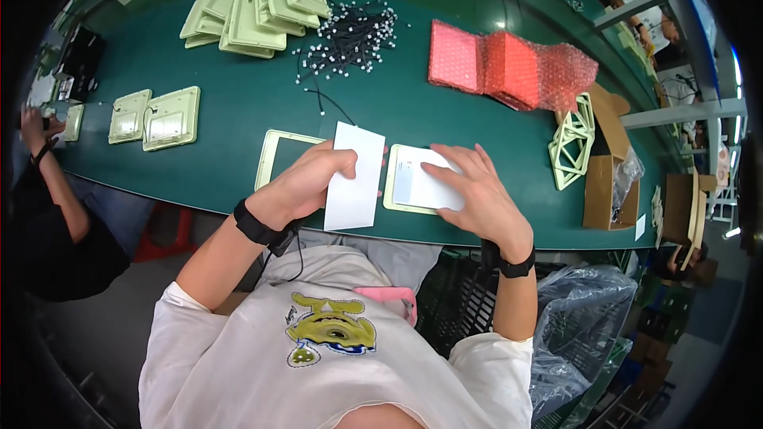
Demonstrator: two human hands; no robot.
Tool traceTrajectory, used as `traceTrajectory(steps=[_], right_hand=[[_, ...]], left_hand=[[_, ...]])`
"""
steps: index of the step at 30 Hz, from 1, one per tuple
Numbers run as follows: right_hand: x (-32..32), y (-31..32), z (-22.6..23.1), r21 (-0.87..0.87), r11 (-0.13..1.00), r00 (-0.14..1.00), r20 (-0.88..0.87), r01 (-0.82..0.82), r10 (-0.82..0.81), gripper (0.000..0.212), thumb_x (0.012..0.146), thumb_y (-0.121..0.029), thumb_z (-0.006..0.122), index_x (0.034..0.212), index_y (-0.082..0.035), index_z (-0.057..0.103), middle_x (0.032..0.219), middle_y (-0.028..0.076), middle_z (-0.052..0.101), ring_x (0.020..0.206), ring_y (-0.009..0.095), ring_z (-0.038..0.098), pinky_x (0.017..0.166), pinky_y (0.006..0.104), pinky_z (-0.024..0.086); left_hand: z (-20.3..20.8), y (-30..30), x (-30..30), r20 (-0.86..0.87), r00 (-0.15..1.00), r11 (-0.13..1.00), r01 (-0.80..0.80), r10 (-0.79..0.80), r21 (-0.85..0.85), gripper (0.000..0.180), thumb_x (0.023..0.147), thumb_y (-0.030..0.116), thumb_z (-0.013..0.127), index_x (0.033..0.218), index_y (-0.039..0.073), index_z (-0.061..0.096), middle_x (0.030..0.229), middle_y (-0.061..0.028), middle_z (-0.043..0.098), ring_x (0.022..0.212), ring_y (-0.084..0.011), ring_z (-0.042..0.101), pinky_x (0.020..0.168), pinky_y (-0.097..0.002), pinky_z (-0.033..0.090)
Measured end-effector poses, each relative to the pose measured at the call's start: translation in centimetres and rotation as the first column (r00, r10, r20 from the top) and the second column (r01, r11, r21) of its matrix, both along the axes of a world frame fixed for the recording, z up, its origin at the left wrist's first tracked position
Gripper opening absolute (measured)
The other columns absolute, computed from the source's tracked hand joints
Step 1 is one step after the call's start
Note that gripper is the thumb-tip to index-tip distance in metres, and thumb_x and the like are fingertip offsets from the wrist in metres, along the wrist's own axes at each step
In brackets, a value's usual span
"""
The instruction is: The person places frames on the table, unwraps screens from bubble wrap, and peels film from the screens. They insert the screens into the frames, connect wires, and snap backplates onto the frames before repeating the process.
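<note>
Between thumb and fingers, my left hand [306, 179] grips a flat white rectangular sheet [355, 191], held up off the table. My right hand [475, 191] rests with spread fingers on a white panel with a pale blue patch [413, 179]. That panel lies within a pale green plastic frame [389, 199] on the table in front of me. Partly behind my left hand lies another pale green frame [269, 155] with an open middle. A short black cable [322, 102] lies just beyond the white sheet.
Stacked pale green housings [254, 12] and a heap of black cables with white connectors [350, 38] lie at the back. Red bubble wrap [509, 67], loose green frames [572, 143] and a cardboard box [608, 191] are right. Two assembled housings [171, 117] and a co-worker's hand [36, 129] are left.
</note>
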State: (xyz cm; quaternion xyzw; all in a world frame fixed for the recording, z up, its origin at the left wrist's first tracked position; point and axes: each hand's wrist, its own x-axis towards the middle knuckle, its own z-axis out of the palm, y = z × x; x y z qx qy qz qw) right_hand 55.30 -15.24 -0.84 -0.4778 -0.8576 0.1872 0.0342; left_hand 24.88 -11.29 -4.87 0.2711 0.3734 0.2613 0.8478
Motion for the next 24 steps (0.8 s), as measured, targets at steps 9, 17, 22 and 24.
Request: traceTrajectory(steps=[9,17,22,24], right_hand=[[-0.76,-0.35,-0.56,-0.053,0.997,0.998,-0.035,0.05,-0.052,0.081,0.072,-0.009,0.09,0.149,-0.018,0.066,0.161,0.009,0.052,0.145,0.034,0.051,0.122,0.0476,0.042],[-0.35,0.0,-0.95,-0.053,0.998,0.998,-0.047,0.031,-0.034,0.083,0.071,-0.005,0.09,0.149,-0.019,0.066,0.162,0.007,0.052,0.145,0.035,0.05,0.121,0.0466,0.046],[-0.68,0.11,-0.74,-0.074,0.997,0.998,-0.043,0.035,-0.038,0.083,0.07,-0.004,0.09,0.148,-0.02,0.066,0.162,0.007,0.052,0.146,0.035,0.05,0.121,0.0465,0.046],[-0.85,0.08,-0.8,-0.079,0.996,0.998,-0.036,0.043,-0.046,0.083,0.071,-0.004,0.09,0.148,-0.02,0.067,0.162,0.006,0.052,0.146,0.035,0.05,0.121,0.0465,0.047]], left_hand=[[-0.01,-0.33,0.3,0.014,0.999,0.998,-0.041,0.042,-0.041,0.063,0.085,0.002,0.052,0.148,-0.007,0.052,0.137,-0.0162,0.065,0.122,-0.0282,0.068,0.105,-0.0436,0.057],[0.15,-0.59,0.56,-0.007,0.998,0.997,-0.066,0.066,-0.026,0.061,0.086,0.003,0.052,0.146,-0.006,0.054,0.136,-0.0152,0.065,0.12,-0.0264,0.068,0.103,-0.0419,0.057],[0.19,-0.73,0.62,-0.034,0.999,0.999,-0.032,0.032,0.015,0.06,0.087,0.004,0.051,0.146,-0.006,0.055,0.137,-0.0144,0.065,0.12,-0.025,0.067,0.104,-0.0407,0.056],[0.37,-0.73,0.73,-0.046,0.999,0.999,-0.024,0.025,0.024,0.061,0.087,0.005,0.051,0.146,-0.006,0.055,0.138,-0.0142,0.065,0.12,-0.0247,0.067,0.104,-0.0405,0.056]])
